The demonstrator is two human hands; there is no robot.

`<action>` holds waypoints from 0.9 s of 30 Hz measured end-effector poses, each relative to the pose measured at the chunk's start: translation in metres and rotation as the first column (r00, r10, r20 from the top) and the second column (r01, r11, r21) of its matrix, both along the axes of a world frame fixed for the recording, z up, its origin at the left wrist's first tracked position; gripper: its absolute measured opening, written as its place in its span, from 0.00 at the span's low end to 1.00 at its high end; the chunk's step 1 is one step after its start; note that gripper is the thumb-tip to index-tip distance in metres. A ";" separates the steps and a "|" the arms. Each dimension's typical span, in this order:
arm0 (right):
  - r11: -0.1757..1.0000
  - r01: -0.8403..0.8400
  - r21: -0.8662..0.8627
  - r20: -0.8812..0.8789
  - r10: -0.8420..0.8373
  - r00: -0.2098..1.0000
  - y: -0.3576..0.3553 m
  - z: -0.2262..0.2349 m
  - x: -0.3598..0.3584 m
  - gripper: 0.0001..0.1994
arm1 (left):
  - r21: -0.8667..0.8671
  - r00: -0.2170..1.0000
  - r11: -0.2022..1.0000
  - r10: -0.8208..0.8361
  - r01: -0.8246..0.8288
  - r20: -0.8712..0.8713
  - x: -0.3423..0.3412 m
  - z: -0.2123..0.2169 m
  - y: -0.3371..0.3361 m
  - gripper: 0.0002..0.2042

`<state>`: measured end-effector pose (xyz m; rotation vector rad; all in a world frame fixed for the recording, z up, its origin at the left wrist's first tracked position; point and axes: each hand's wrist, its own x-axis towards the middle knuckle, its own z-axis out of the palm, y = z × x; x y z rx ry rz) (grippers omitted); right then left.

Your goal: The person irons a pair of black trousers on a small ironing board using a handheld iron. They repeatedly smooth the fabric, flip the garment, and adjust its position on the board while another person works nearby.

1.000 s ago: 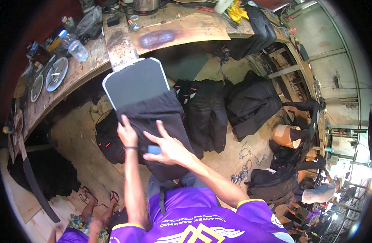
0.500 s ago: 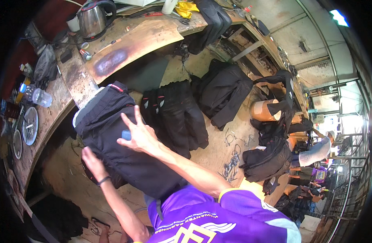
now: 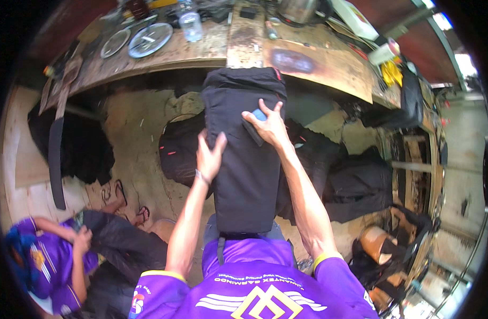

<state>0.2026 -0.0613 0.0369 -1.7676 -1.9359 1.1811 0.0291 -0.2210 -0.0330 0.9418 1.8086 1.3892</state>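
Folded black trousers (image 3: 246, 181) lie lengthwise in front of me, from the table edge down to my lap, waistband away from me. My left hand (image 3: 209, 159) is at their left edge, thumb and fingers apart, holding nothing I can see. Over the upper right part of the trousers is my right hand (image 3: 270, 127), two fingers stretched forward. A small blue thing (image 3: 260, 115) sits between its thumb and fingers; its kind is not clear. A narrow dark piece (image 3: 253, 134) shows below the thumb, and I cannot tell whether it belongs to the blue thing.
The wooden table (image 3: 334, 72) ahead carries metal plates (image 3: 150, 40), a clear bottle (image 3: 191, 24) and a kettle (image 3: 295, 10). Black garments (image 3: 358, 183) are heaped to the right, others (image 3: 183, 151) to the left. A co-worker in purple (image 3: 58, 266) handles dark cloth at lower left.
My view has swung left, bringing the trousers upright before me and the co-worker into sight. My left hand now lies against the trousers' edge. The blue thing stays in my right hand.
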 end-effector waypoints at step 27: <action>0.634 -0.502 -0.588 -0.478 0.228 0.848 -0.255 -0.008 0.197 0.49 | -0.343 0.925 0.911 0.095 -0.231 -0.369 0.053 -0.020 -0.128 0.31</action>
